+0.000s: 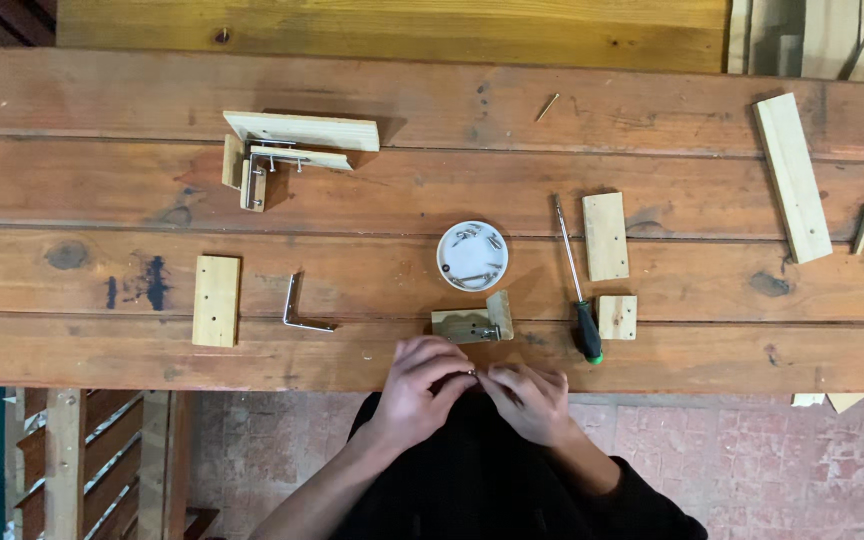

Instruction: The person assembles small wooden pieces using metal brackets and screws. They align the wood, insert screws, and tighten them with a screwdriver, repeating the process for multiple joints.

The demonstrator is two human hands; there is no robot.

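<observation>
My left hand and my right hand meet at the near edge of the wooden workbench, fingertips pinched together on a tiny metal piece, too small to identify. Just beyond them lies a small wood assembly with a metal bracket. A white dish with several small metal fasteners sits behind it. A screwdriver with a black and green handle lies to the right.
A loose L-shaped metal bracket and a drilled wood block lie at left. A larger bracketed wood assembly sits farther back. Wood blocks, a long strip and a loose screw lie right.
</observation>
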